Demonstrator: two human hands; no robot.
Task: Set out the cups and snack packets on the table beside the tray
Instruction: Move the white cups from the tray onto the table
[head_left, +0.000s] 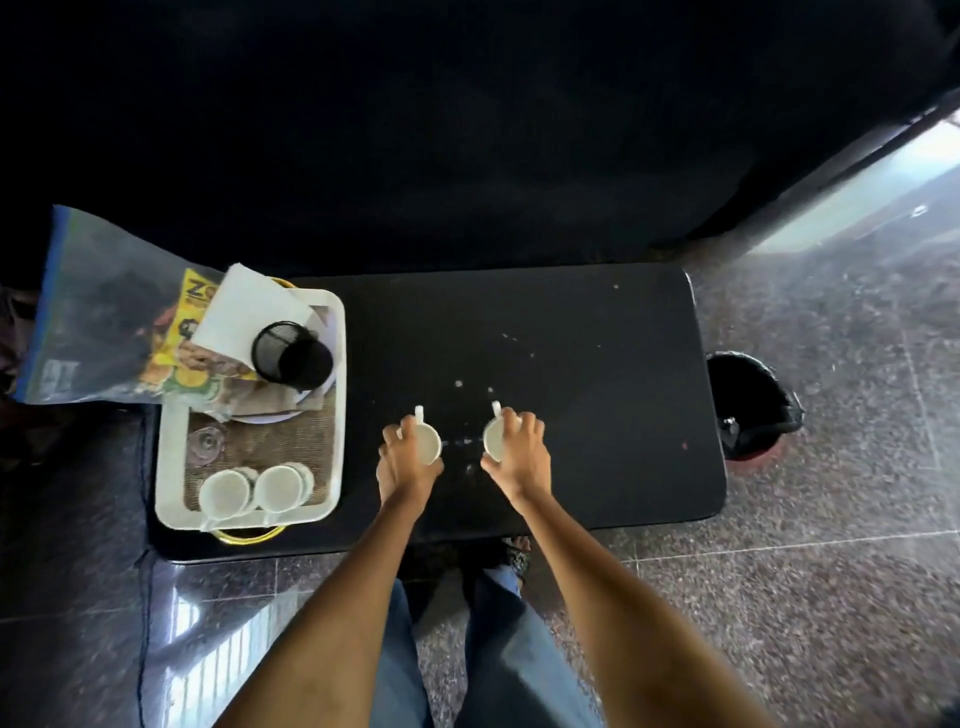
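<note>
Two white cups stand on the black table, right of the white tray. My left hand grips the left cup from above by its rim. My right hand grips the right cup the same way. Both handles point away from me. Two more white cups sit at the tray's near end. Yellow snack packets lie at the tray's far end, partly under a white paper.
A black mesh cup lies tipped on the tray. A clear zip bag with a blue edge leans off the tray's far left. A clear glass lid rests on the tray mat. A dark bin stands on the floor right of the table.
</note>
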